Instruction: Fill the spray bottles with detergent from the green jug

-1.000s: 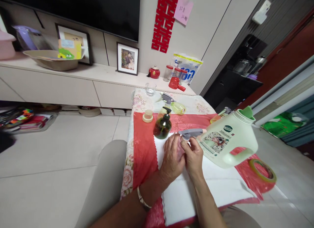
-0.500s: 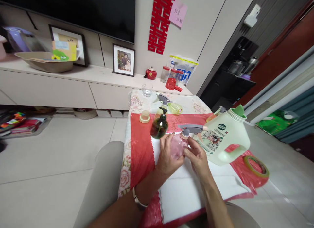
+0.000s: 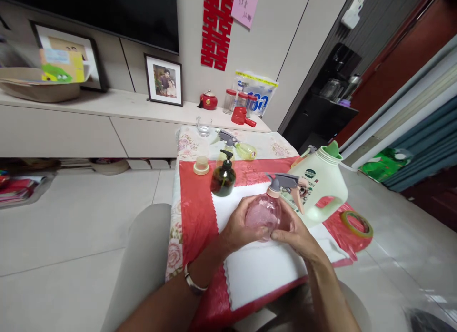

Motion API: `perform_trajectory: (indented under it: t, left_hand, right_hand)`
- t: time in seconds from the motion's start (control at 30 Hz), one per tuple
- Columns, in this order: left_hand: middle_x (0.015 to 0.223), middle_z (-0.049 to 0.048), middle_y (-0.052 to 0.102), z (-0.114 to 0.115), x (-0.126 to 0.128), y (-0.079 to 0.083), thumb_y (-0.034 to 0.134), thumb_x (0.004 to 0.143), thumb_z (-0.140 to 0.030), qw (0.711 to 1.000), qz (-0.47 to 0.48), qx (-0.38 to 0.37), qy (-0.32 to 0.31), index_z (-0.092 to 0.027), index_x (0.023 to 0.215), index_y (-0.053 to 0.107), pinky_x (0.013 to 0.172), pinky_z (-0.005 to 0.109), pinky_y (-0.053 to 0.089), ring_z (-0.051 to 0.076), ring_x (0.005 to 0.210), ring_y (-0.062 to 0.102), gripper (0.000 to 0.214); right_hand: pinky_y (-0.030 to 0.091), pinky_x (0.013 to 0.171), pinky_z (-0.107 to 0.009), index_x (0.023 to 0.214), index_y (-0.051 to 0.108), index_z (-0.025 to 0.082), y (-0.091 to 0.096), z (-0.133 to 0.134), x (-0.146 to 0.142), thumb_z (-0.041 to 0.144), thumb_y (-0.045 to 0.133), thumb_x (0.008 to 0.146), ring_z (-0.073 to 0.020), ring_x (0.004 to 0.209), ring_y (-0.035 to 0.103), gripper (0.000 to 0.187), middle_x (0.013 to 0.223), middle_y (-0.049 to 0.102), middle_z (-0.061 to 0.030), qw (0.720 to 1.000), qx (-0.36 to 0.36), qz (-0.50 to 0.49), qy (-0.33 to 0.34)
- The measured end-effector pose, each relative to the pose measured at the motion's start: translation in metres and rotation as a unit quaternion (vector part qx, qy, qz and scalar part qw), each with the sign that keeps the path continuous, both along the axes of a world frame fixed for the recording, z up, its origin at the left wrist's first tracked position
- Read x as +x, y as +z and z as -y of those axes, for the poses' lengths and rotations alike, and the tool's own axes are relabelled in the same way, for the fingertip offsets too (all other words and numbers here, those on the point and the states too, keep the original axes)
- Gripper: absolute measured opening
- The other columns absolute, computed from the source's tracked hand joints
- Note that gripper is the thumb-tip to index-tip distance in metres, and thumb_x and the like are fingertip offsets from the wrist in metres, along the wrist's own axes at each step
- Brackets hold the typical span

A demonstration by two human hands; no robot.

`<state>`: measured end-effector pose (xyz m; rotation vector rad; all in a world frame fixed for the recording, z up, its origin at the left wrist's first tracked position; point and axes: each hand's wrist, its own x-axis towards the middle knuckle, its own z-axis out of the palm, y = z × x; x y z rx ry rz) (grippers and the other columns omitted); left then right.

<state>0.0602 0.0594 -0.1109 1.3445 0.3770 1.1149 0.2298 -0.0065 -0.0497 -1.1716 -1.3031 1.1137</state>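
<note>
Between both hands I hold a pink see-through spray bottle (image 3: 263, 213) with a grey and peach trigger head, upright above a white cloth (image 3: 264, 282). My left hand (image 3: 237, 227) is wrapped round its left side, thumb near the base. My right hand (image 3: 294, 232) grips the right side, its fingers partly hidden behind the bottle. Just beyond stands a dark green pump bottle (image 3: 223, 180). To the right is a large pale green detergent jug (image 3: 326, 180) with a handle and a green spout.
A cream cap (image 3: 201, 166), a yellow spray bottle (image 3: 245, 151) and a glass cup (image 3: 203, 126) stand farther back on the table. A roll of tape (image 3: 357, 224) lies on the red covering at right. The TV cabinet (image 3: 143, 111) runs along the wall.
The spray bottle has turned in my hands, so its trigger now shows hanging down at the right. My right hand has shifted lower around it. The view has swung slightly right.
</note>
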Motion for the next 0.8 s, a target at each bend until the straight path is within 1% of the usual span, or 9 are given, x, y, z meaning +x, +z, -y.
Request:
perform_trajectory:
  t: [0.1, 0.17, 0.23, 0.3, 0.37, 0.5, 0.6, 0.7, 0.8]
  left_hand:
    - [0.144, 0.0163, 0.046, -0.004, -0.003, -0.003, 0.087, 0.065, -0.057, 0.999, -0.031, 0.019, 0.015, -0.018, 0.143, 0.052, 0.121, 0.052, 0.037, 0.038, 0.142, 0.044, 0.094]
    - [0.145, 0.0158, 0.046, -0.006, -0.004, -0.004, 0.086, 0.066, -0.061, 0.998, -0.056, 0.019, -0.005, -0.019, 0.148, 0.049, 0.122, 0.052, 0.034, 0.037, 0.143, 0.042, 0.099]
    - [0.148, 0.0156, 0.046, -0.007, -0.005, -0.006, 0.081, 0.07, -0.066, 0.998, -0.052, 0.005, -0.036, -0.021, 0.151, 0.045, 0.122, 0.051, 0.034, 0.037, 0.144, 0.042, 0.1]
    - [0.15, 0.0159, 0.046, -0.007, -0.005, -0.008, 0.071, 0.076, -0.072, 0.997, -0.025, -0.027, -0.063, -0.023, 0.152, 0.045, 0.116, 0.05, 0.041, 0.036, 0.14, 0.047, 0.094]
    - [0.15, 0.0162, 0.049, -0.007, -0.004, -0.011, 0.065, 0.083, -0.07, 0.994, -0.005, -0.072, -0.08, -0.023, 0.15, 0.047, 0.109, 0.049, 0.047, 0.033, 0.13, 0.057, 0.084]
    - [0.143, 0.0154, 0.057, -0.007, -0.006, -0.012, 0.067, 0.086, -0.056, 0.989, -0.02, -0.136, -0.046, -0.021, 0.138, 0.058, 0.1, 0.044, 0.051, 0.027, 0.115, 0.065, 0.063]
    - [0.135, 0.0148, 0.063, -0.006, -0.008, -0.007, 0.068, 0.085, -0.05, 0.985, -0.065, -0.159, -0.014, -0.02, 0.13, 0.062, 0.093, 0.042, 0.053, 0.025, 0.107, 0.068, 0.055]
    - [0.127, 0.0129, 0.068, -0.005, -0.008, -0.002, 0.07, 0.082, -0.046, 0.981, -0.099, -0.166, 0.006, -0.018, 0.126, 0.064, 0.09, 0.039, 0.053, 0.023, 0.099, 0.069, 0.052]
    - [0.116, 0.0106, 0.071, -0.003, -0.007, 0.002, 0.07, 0.081, -0.045, 0.976, -0.145, -0.165, 0.005, -0.017, 0.124, 0.064, 0.082, 0.034, 0.052, 0.021, 0.092, 0.068, 0.052]
  right_hand:
    - [0.044, 0.114, -0.047, 0.147, 0.052, 0.028, 0.0, 0.004, -0.006, 0.027, 0.093, 0.06, -0.0302, 0.141, 0.046, 0.096, 0.154, 0.045, -0.0095, 1.0, 0.007, 0.007, -0.017]
    - [0.043, 0.114, -0.047, 0.146, 0.051, 0.028, -0.002, 0.007, -0.01, 0.028, 0.093, 0.06, -0.0304, 0.139, 0.048, 0.096, 0.152, 0.048, -0.01, 0.999, 0.019, 0.003, -0.039]
    - [0.042, 0.115, -0.049, 0.148, 0.048, 0.027, -0.005, 0.009, -0.012, 0.031, 0.093, 0.059, -0.0311, 0.138, 0.049, 0.099, 0.151, 0.049, -0.0107, 0.997, 0.034, -0.007, -0.064]
    - [0.041, 0.116, -0.05, 0.148, 0.047, 0.026, -0.008, 0.014, -0.01, 0.034, 0.092, 0.06, -0.032, 0.137, 0.049, 0.099, 0.149, 0.051, -0.0112, 0.995, 0.044, -0.017, -0.09]
    - [0.041, 0.115, -0.051, 0.146, 0.049, 0.027, -0.011, 0.021, -0.006, 0.035, 0.09, 0.063, -0.0324, 0.137, 0.049, 0.094, 0.148, 0.052, -0.0106, 0.991, 0.048, -0.024, -0.119]
    - [0.038, 0.117, -0.054, 0.147, 0.049, 0.029, -0.009, 0.045, 0.01, 0.036, 0.089, 0.064, -0.0345, 0.141, 0.045, 0.093, 0.15, 0.051, -0.0087, 0.979, 0.06, -0.022, -0.193]
    - [0.04, 0.114, -0.059, 0.147, 0.049, 0.029, 0.006, 0.071, 0.024, 0.041, 0.09, 0.061, -0.0389, 0.14, 0.045, 0.096, 0.15, 0.05, -0.0101, 0.964, 0.087, -0.014, -0.25]
    - [0.047, 0.106, -0.06, 0.145, 0.052, 0.027, 0.032, 0.094, 0.039, 0.041, 0.088, 0.062, -0.0408, 0.13, 0.054, 0.091, 0.146, 0.053, -0.0141, 0.944, 0.144, 0.008, -0.298]
    - [0.053, 0.099, -0.057, 0.139, 0.057, 0.028, 0.058, 0.108, 0.059, 0.032, 0.088, 0.063, -0.0384, 0.125, 0.057, 0.082, 0.142, 0.055, -0.0152, 0.904, 0.187, 0.037, -0.382]
